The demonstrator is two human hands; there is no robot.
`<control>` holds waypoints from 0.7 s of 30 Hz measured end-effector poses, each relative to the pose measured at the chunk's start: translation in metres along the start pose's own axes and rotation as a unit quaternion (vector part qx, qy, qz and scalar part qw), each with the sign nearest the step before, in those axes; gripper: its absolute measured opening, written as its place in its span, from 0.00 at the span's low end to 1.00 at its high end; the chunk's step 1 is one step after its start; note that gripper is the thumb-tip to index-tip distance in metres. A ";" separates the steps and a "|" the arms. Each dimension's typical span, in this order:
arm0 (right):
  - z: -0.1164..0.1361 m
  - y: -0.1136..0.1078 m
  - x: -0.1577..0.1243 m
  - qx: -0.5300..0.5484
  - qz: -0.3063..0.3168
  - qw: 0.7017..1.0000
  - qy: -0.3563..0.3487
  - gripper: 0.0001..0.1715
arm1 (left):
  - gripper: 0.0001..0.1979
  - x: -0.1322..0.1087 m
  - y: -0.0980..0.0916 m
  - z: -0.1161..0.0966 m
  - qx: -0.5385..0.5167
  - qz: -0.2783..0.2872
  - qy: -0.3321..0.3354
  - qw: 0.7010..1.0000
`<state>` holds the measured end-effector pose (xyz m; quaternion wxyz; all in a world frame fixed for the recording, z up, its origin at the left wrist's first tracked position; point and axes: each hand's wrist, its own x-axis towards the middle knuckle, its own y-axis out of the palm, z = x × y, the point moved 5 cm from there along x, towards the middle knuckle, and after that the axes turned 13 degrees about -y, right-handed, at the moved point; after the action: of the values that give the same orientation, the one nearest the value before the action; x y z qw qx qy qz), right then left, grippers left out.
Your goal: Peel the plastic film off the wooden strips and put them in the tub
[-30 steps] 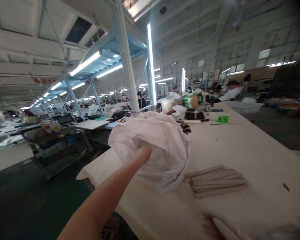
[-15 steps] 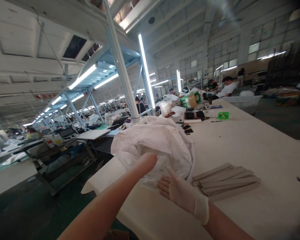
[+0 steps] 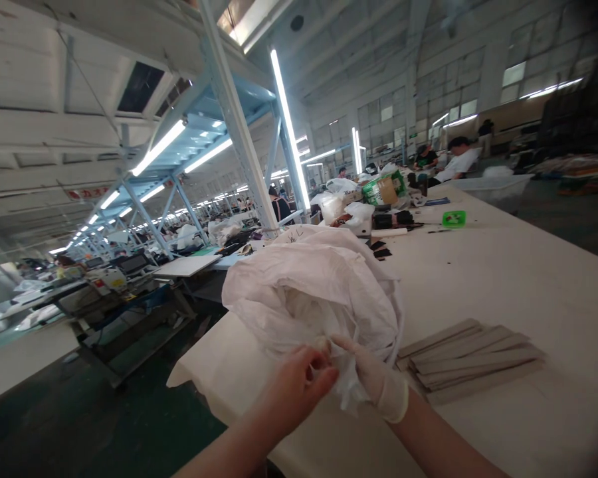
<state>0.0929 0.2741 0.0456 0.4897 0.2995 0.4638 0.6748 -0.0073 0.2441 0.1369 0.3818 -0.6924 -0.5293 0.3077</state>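
A large white sack [image 3: 309,265] with rumpled sides lies on the table, its mouth facing me. Thin white plastic [image 3: 351,388] spills from that mouth and hangs between my hands. My left hand [image 3: 299,385], bare, is at the lower rim with its fingers curled together; something small and pale shows at the fingertips, too unclear to name. My right hand [image 3: 373,375] wears a thin whitish glove and touches the plastic from the right. One digit points toward the opening; the plastic covers its other fingers, so their grip is hidden.
Grey-brown flat strips [image 3: 473,358] lie fanned out right of the sack. Farther along the table [image 3: 503,272] are a green tray [image 3: 453,218], black scraps [image 3: 380,249] and a green carton [image 3: 383,189]. Sewing stations [image 3: 114,279] stand left, past the table's edge; people sit in the background.
My left hand has come out of the sack's mouth toward me, its fingers now in view and curled. The plastic now hangs out over the rim, and my right hand has moved up against it.
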 end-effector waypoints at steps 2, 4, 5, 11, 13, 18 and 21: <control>0.001 -0.003 -0.004 0.033 -0.016 0.999 0.021 0.09 | 0.16 0.006 -0.003 0.023 -0.090 0.004 -0.090 0.992; 0.000 -0.002 -0.011 0.076 -0.032 0.995 0.059 0.07 | 0.20 0.014 0.011 0.041 -0.224 0.082 -0.183 0.954; -0.001 -0.001 -0.015 0.099 -0.039 0.991 0.080 0.08 | 0.22 0.018 0.023 0.044 -0.299 0.144 -0.214 0.919; -0.016 0.012 -0.044 0.154 -0.049 0.975 0.153 0.20 | 0.31 0.033 0.080 0.015 -0.554 0.355 -0.275 0.701; -0.022 0.011 -0.050 0.178 -0.037 0.970 0.159 0.17 | 0.27 0.038 0.089 0.004 -0.592 0.370 -0.269 0.663; -0.023 0.004 -0.057 0.208 0.046 0.960 0.184 0.12 | 0.08 0.047 0.098 -0.008 -0.600 0.355 -0.262 0.667; -0.022 0.003 -0.057 0.165 0.073 0.963 0.202 0.23 | 0.10 0.052 0.100 -0.007 -0.582 0.333 -0.260 0.695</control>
<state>0.0926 0.2126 0.0423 0.2788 0.2668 0.6350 0.6692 0.0615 0.2783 0.0542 -0.3771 -0.7996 -0.4158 0.2133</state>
